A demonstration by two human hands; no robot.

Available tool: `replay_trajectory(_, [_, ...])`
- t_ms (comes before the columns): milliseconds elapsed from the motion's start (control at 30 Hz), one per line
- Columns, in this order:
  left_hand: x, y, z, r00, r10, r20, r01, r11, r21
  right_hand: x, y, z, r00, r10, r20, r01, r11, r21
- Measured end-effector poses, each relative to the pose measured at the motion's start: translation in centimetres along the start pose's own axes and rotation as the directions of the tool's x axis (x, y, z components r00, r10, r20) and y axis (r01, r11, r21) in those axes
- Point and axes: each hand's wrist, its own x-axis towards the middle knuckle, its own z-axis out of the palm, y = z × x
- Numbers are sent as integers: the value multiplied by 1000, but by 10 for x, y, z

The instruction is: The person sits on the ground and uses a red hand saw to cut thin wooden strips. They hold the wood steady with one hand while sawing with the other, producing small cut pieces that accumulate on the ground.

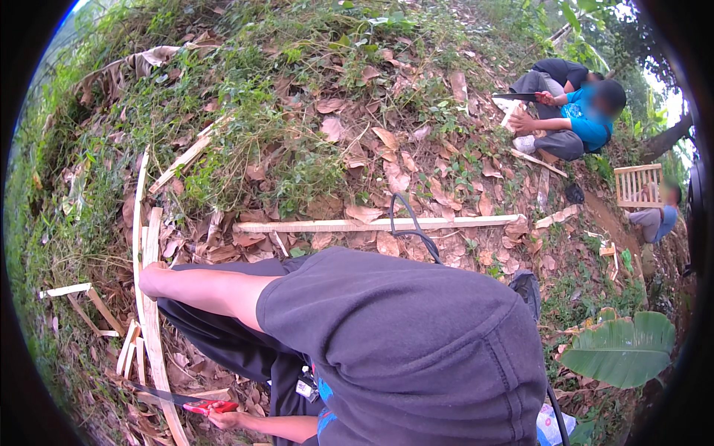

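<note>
My left hand [152,281] reaches out to the left and grips a long, pale, curved bamboo strip [151,334] that runs from the grass down to the lower edge. My right hand [227,421] sits low in the view, closed around the red handle of a knife [204,406]. The dark blade points left and lies against the strip near its lower end. My dark shirt sleeve [401,349] and dark trousers [223,342] fill the lower middle and hide the ground beneath them.
Short wood offcuts [89,301] lie left of the strip. A long pale slat [372,223] lies across dry leaves on the grassy slope. A crouching person in blue [576,123] holds a blade at upper right. Another person [654,219] sits by a slatted frame [637,186]. A banana leaf [617,349] lies at lower right.
</note>
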Motion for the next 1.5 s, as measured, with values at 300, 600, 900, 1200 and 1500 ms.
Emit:
replay_trajectory(300, [-2,0,3,1000,-9,10,10,1000,-2,-10,2,0,998,-11,-57,11,1000,-15])
replay_trajectory(600, [-5,-2,9,1000,-19,23,19,1000,-3,4,5,-4,984,56,171,-41,995,-93])
replay_trajectory(900, [1,-1,1,1000,-17,10,17,1000,4,16,-4,9,992,54,117,-41,993,-112])
replay_trajectory(1200, [-1,-3,-6,1000,-21,2,21,1000,7,29,-5,15,971,68,231,-35,989,-145])
replay_trajectory(1500, [1,-1,9,982,-187,-16,186,980,-75,28,39,38,983,-10,-182,4,999,-34])
